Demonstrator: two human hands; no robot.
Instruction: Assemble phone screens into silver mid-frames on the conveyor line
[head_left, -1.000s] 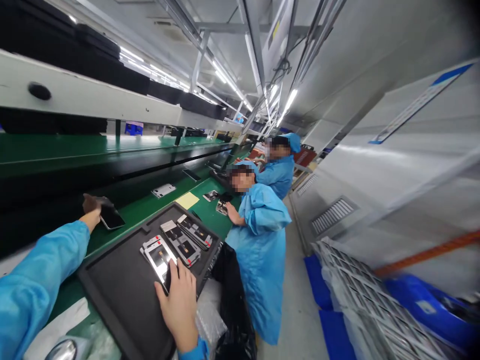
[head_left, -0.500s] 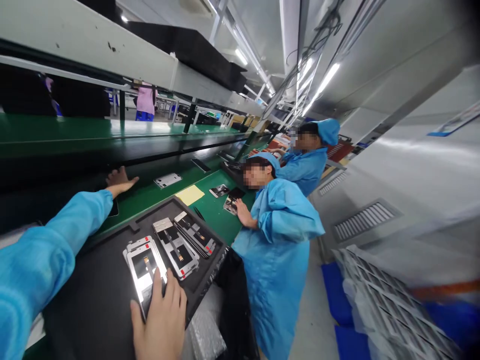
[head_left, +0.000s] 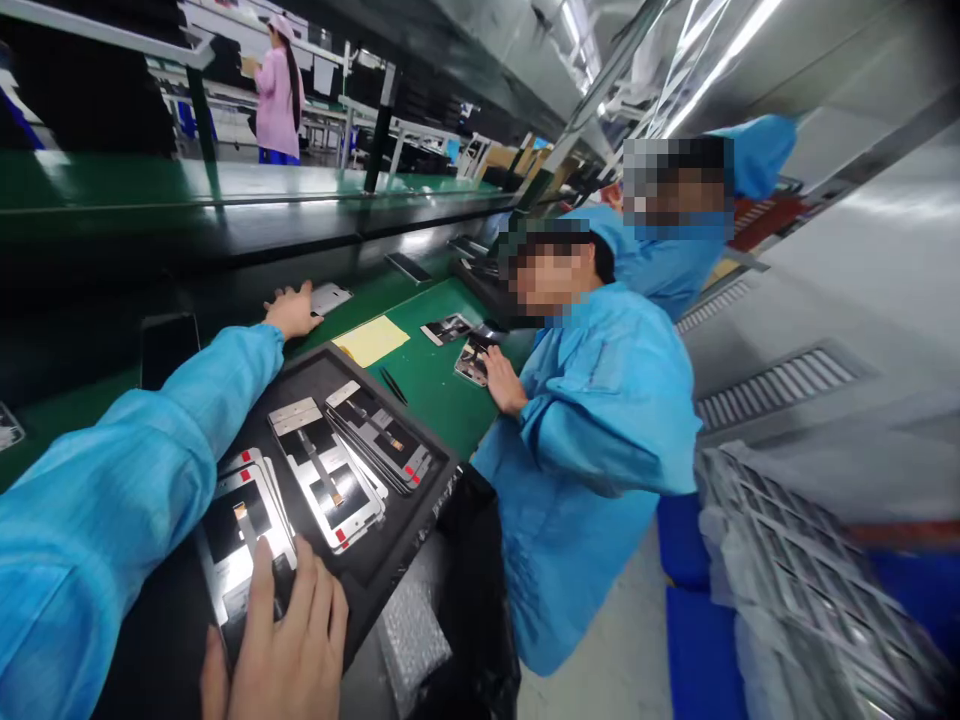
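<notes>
My left hand (head_left: 294, 311) reaches out over the green belt with its fingers spread. It is at the near end of a white phone panel (head_left: 331, 297); whether it touches the panel I cannot tell. My right hand (head_left: 283, 632) lies with parted fingers over a stack of phone screen assemblies (head_left: 238, 530), which have red tabs and a flex cable on top. This stack sits in a black foam tray (head_left: 300, 372). Two more piles of such assemblies, a middle pile (head_left: 328, 475) and a far pile (head_left: 377, 432), lie fanned in the tray.
A co-worker in a blue gown (head_left: 600, 400) sits close on the right, one hand on a phone part (head_left: 472, 362). Between us are a yellow sheet (head_left: 373, 341) and black tweezers (head_left: 393, 385). Bubble wrap (head_left: 412, 640) and a black bag (head_left: 472, 580) flank the tray's near side.
My left hand has moved right and forward along the belt to the white phone panel. My right hand stays over the same stack. The view has shifted.
</notes>
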